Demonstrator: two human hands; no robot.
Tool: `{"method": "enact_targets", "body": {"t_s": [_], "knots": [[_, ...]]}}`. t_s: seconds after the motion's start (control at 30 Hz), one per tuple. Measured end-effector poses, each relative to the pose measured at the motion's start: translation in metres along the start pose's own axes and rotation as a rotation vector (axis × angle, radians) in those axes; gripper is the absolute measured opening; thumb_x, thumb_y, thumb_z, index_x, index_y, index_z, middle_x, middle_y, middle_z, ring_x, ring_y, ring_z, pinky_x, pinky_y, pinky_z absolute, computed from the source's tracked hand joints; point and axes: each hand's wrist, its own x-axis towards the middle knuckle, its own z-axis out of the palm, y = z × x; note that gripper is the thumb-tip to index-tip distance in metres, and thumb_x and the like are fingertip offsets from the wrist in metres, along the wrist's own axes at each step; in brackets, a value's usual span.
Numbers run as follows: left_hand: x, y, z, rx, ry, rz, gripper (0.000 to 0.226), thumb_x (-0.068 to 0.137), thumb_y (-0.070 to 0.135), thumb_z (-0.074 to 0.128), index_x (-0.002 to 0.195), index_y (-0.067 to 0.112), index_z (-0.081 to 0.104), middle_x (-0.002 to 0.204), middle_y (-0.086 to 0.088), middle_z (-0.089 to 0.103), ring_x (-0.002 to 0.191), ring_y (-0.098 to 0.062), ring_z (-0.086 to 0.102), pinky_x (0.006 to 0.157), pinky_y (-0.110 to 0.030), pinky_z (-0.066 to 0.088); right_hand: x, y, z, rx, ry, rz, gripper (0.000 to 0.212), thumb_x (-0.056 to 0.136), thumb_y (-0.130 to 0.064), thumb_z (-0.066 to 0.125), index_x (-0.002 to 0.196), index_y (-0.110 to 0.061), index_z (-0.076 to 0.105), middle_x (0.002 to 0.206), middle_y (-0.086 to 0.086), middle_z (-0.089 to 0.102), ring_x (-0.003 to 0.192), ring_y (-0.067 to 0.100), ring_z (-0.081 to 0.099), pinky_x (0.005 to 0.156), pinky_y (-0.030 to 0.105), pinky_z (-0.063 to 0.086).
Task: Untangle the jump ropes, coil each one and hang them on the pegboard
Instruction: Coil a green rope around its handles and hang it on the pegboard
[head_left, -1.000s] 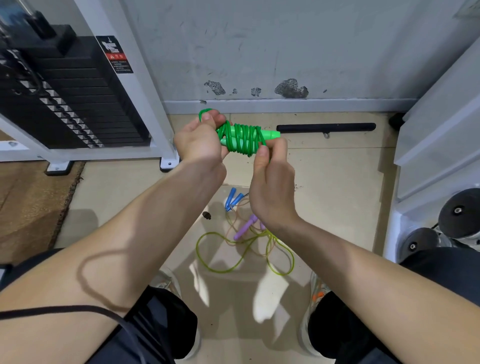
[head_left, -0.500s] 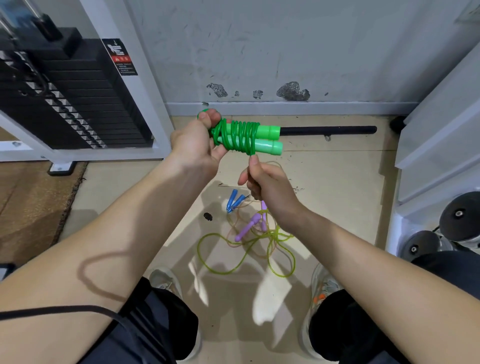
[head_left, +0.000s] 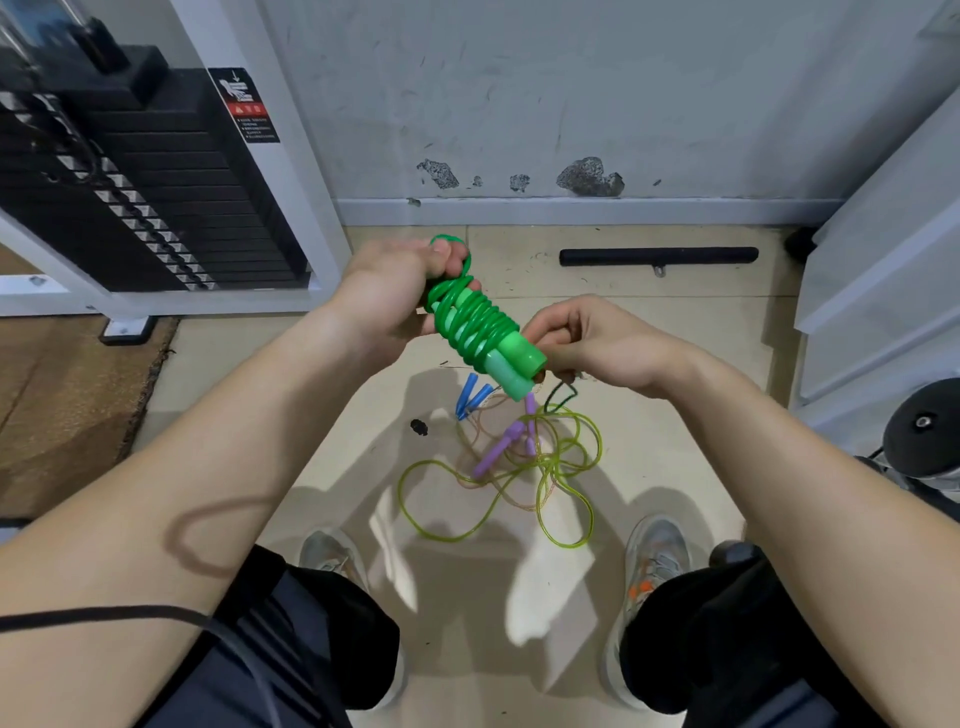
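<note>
We note the left hand (head_left: 387, 296) gripping the wound green rope (head_left: 475, 322) to steady it while the right hand (head_left: 602, 340) pinches its loose tail, apparently securing the wrap.

a: what's down there?
b: a pale tiled floor (head_left: 675, 338). in the middle, a loose tangle: a yellow-green rope (head_left: 550, 467) looped over itself, a thin pinkish cord (head_left: 493, 486) mixed through it.
a: handles?
b: purple handles (head_left: 498, 452) in the tangle, blue handles (head_left: 470, 392) side by side at its far edge. a small dark speck (head_left: 418, 427) just left of them.
a: anything else?
b: a black bar (head_left: 657, 256) near the wall, a brown mat (head_left: 62, 415) on the left, a machine foot (head_left: 124, 328) at the mat's edge, two grey shoes (head_left: 657, 551) nearest.
</note>
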Motion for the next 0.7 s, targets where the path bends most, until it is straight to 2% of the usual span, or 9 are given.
{"method": "enact_targets", "body": {"t_s": [0.07,0.13,0.27,0.33,0.47,0.57,0.7], "knots": [[-0.004,-0.003,0.004,0.096,-0.002,0.082,0.027,0.104,0.012,0.052,0.078,0.009,0.061,0.075,0.004,0.064,0.067,-0.017,0.069,0.061,-0.028,0.057,-0.001,-0.007,-0.001,-0.016,0.028,0.01,0.013,0.093,0.0,0.063,0.086,-0.009,0.07,0.06,-0.002,0.066,0.05,0.008,0.046,0.05,0.019,0.038],[-0.005,-0.007,0.01,0.136,0.039,0.16,0.028,0.104,0.011,0.051,0.079,0.008,0.064,0.069,0.002,0.062,0.062,-0.015,0.068,0.061,-0.028,0.058,0.001,-0.011,-0.001,-0.051,0.073,0.022,0.012,0.092,-0.004,0.065,0.084,-0.009,0.07,0.061,0.001,0.066,0.051,0.01,0.043,0.049,0.021,0.036],[-0.002,-0.014,0.019,0.17,0.127,0.292,0.028,0.103,0.009,0.051,0.081,0.01,0.067,0.063,0.004,0.062,0.063,-0.017,0.065,0.066,-0.033,0.058,0.002,-0.018,0.002,-0.096,0.206,0.081,0.009,0.088,-0.007,0.065,0.084,-0.007,0.074,0.067,0.002,0.066,0.054,0.01,0.046,0.052,0.024,0.038],[0.0,-0.016,0.021,0.164,0.167,0.337,0.028,0.103,0.008,0.05,0.08,0.011,0.067,0.063,0.004,0.061,0.064,-0.017,0.064,0.068,-0.034,0.058,0.001,-0.021,0.005,-0.149,0.293,0.101,0.006,0.081,-0.015,0.073,0.084,-0.009,0.074,0.067,-0.001,0.065,0.056,0.01,0.048,0.055,0.026,0.039],[0.001,-0.019,0.029,0.119,0.24,0.383,0.028,0.103,0.009,0.05,0.081,0.014,0.067,0.061,0.008,0.062,0.065,-0.015,0.063,0.071,-0.036,0.057,0.0,-0.023,0.007,-0.258,0.469,0.116,0.025,0.07,-0.031,0.087,0.086,-0.019,0.072,0.075,-0.006,0.064,0.061,0.008,0.053,0.054,0.023,0.039],[-0.001,-0.023,0.035,0.115,0.256,0.408,0.028,0.103,0.01,0.049,0.083,0.016,0.068,0.064,0.009,0.063,0.069,-0.015,0.063,0.077,-0.04,0.058,0.0,-0.022,0.008,-0.38,0.584,0.105,0.028,0.068,-0.034,0.088,0.084,-0.021,0.07,0.076,-0.007,0.062,0.074,0.014,0.058,0.057,0.025,0.04],[-0.004,-0.029,0.041,0.062,0.278,0.451,0.024,0.102,0.011,0.05,0.087,0.015,0.068,0.068,0.006,0.066,0.071,-0.011,0.064,0.079,-0.035,0.057,0.002,-0.019,0.011,-0.555,0.72,0.221,0.035,0.068,-0.052,0.082,0.079,-0.026,0.061,0.083,-0.008,0.067,0.088,0.02,0.063,0.068,0.032,0.045]]}}
